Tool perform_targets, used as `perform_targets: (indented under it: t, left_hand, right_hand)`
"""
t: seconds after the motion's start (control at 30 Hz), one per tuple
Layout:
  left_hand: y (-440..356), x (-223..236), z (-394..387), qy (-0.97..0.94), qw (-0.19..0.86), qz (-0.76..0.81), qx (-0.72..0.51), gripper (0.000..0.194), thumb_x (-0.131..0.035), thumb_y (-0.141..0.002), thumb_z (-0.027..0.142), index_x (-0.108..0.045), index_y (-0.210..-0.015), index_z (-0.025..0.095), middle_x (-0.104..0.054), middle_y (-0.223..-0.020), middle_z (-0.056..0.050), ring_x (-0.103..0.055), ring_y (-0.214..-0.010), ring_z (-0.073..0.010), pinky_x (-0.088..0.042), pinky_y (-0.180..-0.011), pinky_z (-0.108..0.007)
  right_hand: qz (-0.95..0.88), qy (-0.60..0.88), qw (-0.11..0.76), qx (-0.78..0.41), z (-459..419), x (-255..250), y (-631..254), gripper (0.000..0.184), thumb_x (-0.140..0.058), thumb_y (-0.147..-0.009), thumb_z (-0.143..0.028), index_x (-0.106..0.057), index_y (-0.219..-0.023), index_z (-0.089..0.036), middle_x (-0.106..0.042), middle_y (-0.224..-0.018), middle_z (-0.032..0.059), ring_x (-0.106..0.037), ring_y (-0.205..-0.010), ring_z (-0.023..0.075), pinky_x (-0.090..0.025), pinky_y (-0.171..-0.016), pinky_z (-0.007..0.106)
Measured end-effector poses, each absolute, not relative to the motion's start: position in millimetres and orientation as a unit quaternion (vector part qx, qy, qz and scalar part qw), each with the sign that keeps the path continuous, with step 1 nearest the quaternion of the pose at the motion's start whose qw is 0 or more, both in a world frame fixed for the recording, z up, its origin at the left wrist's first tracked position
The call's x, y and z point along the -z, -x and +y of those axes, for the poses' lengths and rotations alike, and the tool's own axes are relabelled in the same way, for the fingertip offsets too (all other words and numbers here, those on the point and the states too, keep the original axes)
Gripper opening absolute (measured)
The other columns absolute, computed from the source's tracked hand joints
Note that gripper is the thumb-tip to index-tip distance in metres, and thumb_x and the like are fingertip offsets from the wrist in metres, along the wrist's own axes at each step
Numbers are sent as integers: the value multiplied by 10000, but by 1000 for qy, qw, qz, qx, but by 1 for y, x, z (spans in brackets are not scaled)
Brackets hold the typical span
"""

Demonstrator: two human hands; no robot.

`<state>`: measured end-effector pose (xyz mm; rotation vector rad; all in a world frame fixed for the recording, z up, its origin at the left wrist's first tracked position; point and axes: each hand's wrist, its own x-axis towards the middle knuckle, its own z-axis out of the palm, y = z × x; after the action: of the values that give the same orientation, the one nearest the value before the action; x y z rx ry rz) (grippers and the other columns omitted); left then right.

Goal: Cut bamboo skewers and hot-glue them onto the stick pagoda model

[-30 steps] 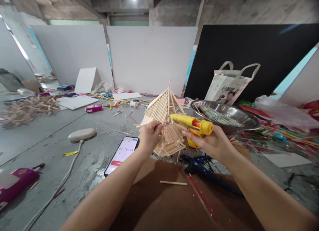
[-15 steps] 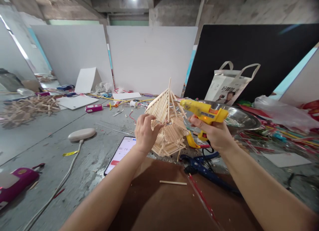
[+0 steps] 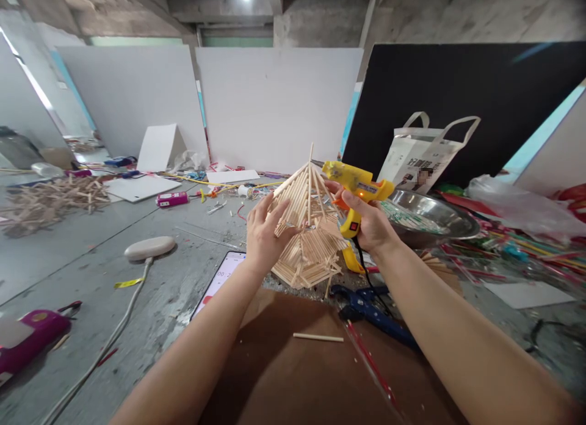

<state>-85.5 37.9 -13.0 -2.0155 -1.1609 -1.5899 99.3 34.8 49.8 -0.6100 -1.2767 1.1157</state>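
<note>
A small house built of thin wooden sticks (image 3: 306,236) stands on the grey floor in front of me, its pointed roof upward. My left hand (image 3: 262,232) presses against the left slope of the roof, fingers partly spread, pinching a stick in place. My right hand (image 3: 368,223) grips a yellow hot glue gun (image 3: 354,187) by its handle. The nozzle points left at the top of the roof, close to the peak. A loose wooden stick (image 3: 318,337) lies on the brown board (image 3: 293,376) below.
A phone (image 3: 220,281) showing a timer lies left of the house. Blue pliers (image 3: 370,306) lie to the right, a steel bowl (image 3: 430,214) behind them. A white cable and oval plug (image 3: 149,248), a pink tool (image 3: 27,339) and stick heaps (image 3: 50,199) lie left.
My right hand raised the glue gun from low beside the house up to the roof peak, nozzle swinging left. My left hand slid up the left roof slope.
</note>
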Motion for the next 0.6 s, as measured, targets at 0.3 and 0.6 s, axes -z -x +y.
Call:
perform_targets:
  t: [0.3, 0.6]
  left_hand:
    - [88, 12, 43, 713, 129, -401, 560, 637, -600, -648, 449, -415, -1181, 154, -478, -1184, -165, -433, -1102, -251, -371, -909, -420]
    - [87, 9, 41, 707, 124, -406, 565, 612, -608, -648, 432, -419, -1157, 150, -497, -1163, -160, -443, -1093, -243, -372, -904, -419]
  right_hand:
    - [-558, 262, 629, -474, 34, -47, -100, 172, -649, -641, -333, -636, -785, -241, -673, -887, 6, -561, -972, 226, -439, -842, 390]
    - [-565, 287, 625, -456, 33, -47, -99, 237, -646, -636, -370, -624, -839, -250, -678, -840, 7, -574, -939, 224, -455, -806, 387]
